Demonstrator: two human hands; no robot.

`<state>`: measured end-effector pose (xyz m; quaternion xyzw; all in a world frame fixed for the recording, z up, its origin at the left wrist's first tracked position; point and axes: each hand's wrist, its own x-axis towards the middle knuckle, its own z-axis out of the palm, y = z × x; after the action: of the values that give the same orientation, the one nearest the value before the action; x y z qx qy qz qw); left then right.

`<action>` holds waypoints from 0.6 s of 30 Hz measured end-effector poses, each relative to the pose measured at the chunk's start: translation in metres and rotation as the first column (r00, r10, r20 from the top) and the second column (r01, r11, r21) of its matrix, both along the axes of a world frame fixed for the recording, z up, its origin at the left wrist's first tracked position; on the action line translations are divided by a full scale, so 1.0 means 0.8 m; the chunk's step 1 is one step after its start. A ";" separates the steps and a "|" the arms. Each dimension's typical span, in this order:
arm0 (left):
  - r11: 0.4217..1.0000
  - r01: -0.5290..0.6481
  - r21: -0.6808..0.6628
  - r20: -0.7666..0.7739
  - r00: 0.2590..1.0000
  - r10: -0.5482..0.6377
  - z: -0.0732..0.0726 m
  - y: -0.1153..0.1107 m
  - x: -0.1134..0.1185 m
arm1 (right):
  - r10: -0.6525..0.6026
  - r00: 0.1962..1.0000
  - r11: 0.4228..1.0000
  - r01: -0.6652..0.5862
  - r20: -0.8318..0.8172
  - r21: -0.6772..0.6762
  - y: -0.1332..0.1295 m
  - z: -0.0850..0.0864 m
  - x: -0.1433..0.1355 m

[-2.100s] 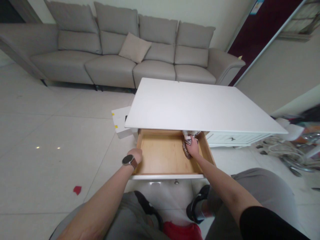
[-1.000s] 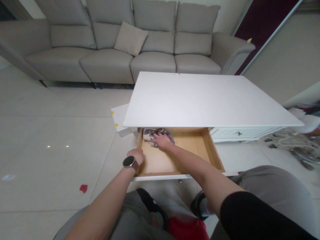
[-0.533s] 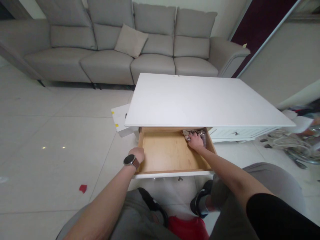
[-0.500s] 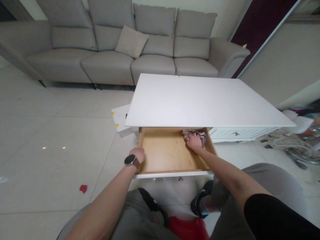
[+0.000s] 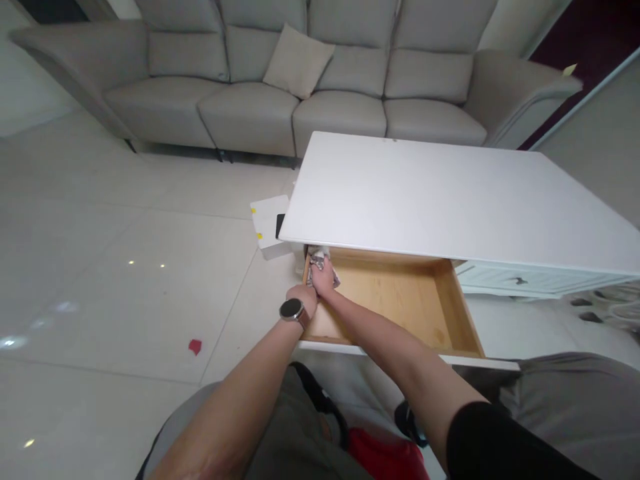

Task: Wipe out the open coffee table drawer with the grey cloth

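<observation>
A wooden drawer (image 5: 395, 293) is pulled out of the white coffee table (image 5: 440, 193). My right hand (image 5: 324, 279) reaches into its far left corner, closed on a patterned cloth (image 5: 317, 262) that lies against the drawer's left wall. Just in front of it, my left hand (image 5: 303, 298), with a watch (image 5: 291, 309) on the wrist, is closed over the drawer's left side wall. My left fingertips are hidden behind that wall.
A white box (image 5: 267, 223) with a dark flat object on it stands on the floor left of the table. Behind is a grey sofa (image 5: 250, 113) with a cushion (image 5: 299, 61). A red scrap (image 5: 195, 347) lies on the tiles; something red (image 5: 385, 457) is between my feet.
My right hand has carried the cloth from the drawer's far right corner across to the far left. My left hand stays on the left wall. The view has shifted left.
</observation>
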<state>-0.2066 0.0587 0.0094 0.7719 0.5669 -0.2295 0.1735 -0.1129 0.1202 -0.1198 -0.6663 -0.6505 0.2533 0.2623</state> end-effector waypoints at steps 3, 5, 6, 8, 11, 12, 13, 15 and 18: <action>0.999 -0.005 -0.045 0.012 1.000 0.006 0.003 0.005 0.001 | -0.097 0.993 0.995 0.094 -0.066 -0.041 -0.005 0.004 0.003; 0.998 0.008 -0.068 0.016 1.000 -0.006 0.008 0.013 -0.002 | -0.062 0.992 0.998 0.059 -0.106 -0.026 -0.012 0.015 0.014; 0.994 0.010 -0.106 0.016 1.000 -0.008 0.012 0.019 -0.006 | -0.017 0.994 1.000 0.017 -0.112 -0.001 -0.017 0.021 0.019; 0.966 -0.008 -0.258 0.013 1.000 0.012 0.021 0.034 -0.018 | 0.087 0.991 0.995 -0.082 -0.106 0.049 -0.035 0.033 0.026; 0.891 -0.062 -0.450 0.021 0.997 0.080 0.039 0.060 -0.042 | 0.290 0.957 0.954 -0.287 -0.021 0.084 -0.074 0.047 0.029; 0.894 -0.088 -0.440 0.027 0.993 0.111 0.046 0.067 -0.049 | 0.374 0.927 0.923 -0.374 0.020 0.087 -0.087 0.052 0.028; 0.913 -0.118 -0.390 0.029 0.990 0.141 0.054 0.073 -0.055 | 0.462 0.885 0.881 -0.465 0.061 0.087 -0.100 0.057 0.028; 0.940 -0.196 -0.280 0.025 0.977 0.212 0.071 0.080 -0.060 | 0.610 0.780 0.778 -0.623 0.139 0.079 -0.116 0.069 0.029; 0.948 -0.276 -0.157 0.044 0.957 0.286 0.094 0.081 -0.053 | 0.683 0.697 0.704 -0.708 0.217 0.055 -0.110 0.084 0.034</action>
<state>-0.2489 0.1239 0.0848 0.6754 0.6461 -0.2187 0.2804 -0.0854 0.0321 -0.0522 -0.3711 -0.8906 0.2279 0.1312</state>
